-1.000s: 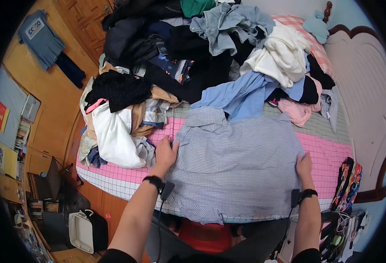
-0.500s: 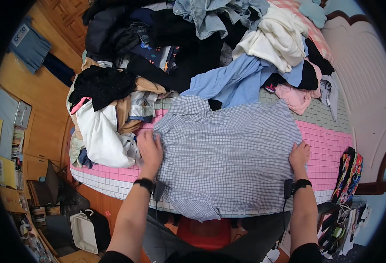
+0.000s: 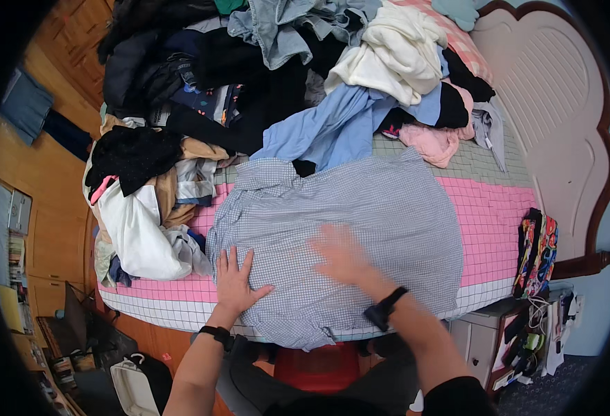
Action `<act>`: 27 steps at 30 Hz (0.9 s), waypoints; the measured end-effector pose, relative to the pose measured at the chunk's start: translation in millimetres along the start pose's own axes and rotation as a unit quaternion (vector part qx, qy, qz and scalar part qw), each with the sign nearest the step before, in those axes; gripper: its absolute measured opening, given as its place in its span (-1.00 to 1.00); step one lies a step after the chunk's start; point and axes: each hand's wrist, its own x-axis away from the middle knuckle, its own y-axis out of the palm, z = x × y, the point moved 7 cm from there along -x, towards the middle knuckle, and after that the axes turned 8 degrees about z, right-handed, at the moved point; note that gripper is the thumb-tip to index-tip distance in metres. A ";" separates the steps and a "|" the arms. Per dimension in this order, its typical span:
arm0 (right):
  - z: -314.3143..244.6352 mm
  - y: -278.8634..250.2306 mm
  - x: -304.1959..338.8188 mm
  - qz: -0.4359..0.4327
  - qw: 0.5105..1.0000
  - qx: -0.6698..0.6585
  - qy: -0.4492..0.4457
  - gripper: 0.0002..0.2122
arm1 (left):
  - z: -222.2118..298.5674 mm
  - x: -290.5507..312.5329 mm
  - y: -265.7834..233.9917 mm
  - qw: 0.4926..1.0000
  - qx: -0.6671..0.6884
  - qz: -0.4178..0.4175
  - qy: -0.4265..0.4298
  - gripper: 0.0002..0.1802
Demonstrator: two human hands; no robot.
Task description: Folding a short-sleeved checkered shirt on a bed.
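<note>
A blue-and-white checked shirt (image 3: 360, 208) lies spread sideways across the near part of the bed, its collar end toward the left. My left hand (image 3: 235, 283) rests flat on the shirt near its left edge, fingers spread. Over the middle of the cloth is my right hand (image 3: 339, 253), smeared by motion; its fingers look stretched out, and no held thing shows in it. Whether the right palm touches the fabric I cannot tell. Each wrist wears a black band.
Beyond the shirt, a heap of clothes includes a white fleece garment (image 3: 395, 52), a light blue garment (image 3: 319, 132) and dark clothes (image 3: 249, 69). White clothing (image 3: 138, 229) lies at left. The headboard (image 3: 533, 90) stands right, near colourful folded fabric (image 3: 537, 253). A red stool (image 3: 316, 367) is below.
My right hand has moved left from the shirt's right edge to its middle. My left hand has come down from beside the left edge onto the cloth. The view has shifted slightly.
</note>
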 end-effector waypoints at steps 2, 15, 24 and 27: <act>70.0 -37.6 13.0 0.028 0.991 0.067 0.108 -0.42 | -6.7 3.8 -2.9 1.000 -0.004 0.005 -0.011 0.20; 238.5 -118.0 96.3 0.013 0.844 0.234 0.483 -0.24 | -28.0 -115.1 -32.1 0.958 0.090 0.272 -0.035 -0.38; 251.0 -117.1 99.0 0.007 0.836 0.222 0.501 -0.23 | -10.0 -239.2 17.1 0.997 0.072 -0.009 0.025 -0.69; 250.3 -117.3 101.8 0.015 0.833 0.232 0.501 -0.24 | -21.1 -244.4 -24.1 0.960 0.118 0.250 0.032 -0.70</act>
